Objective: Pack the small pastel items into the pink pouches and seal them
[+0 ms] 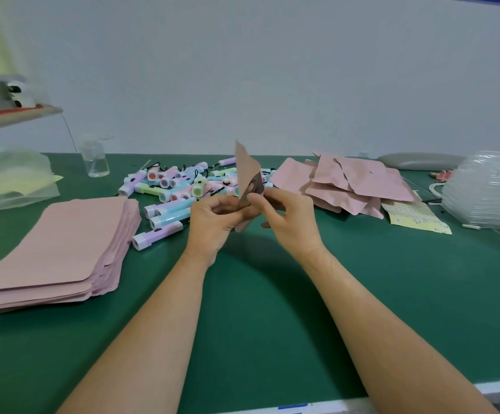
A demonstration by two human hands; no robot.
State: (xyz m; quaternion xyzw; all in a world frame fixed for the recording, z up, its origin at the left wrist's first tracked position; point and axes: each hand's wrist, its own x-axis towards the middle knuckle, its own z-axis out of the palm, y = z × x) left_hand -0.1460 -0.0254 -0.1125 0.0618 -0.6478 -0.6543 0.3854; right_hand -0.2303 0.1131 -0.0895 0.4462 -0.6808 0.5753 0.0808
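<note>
You held one flat pink pouch [247,168] upright above the green table [257,294], your left hand [213,216] and right hand [287,219] both pinching its lower edge between curled fingers [228,209]. Its mouth seemed to gape slightly, so opening it looked like the step in hand. You needed to slide the two walls apart with your thumbs before reaching for the pastel torch-shaped items [177,186] lying just behind.

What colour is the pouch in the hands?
Pink. The flat pink pouch shows best in the head view.
</note>
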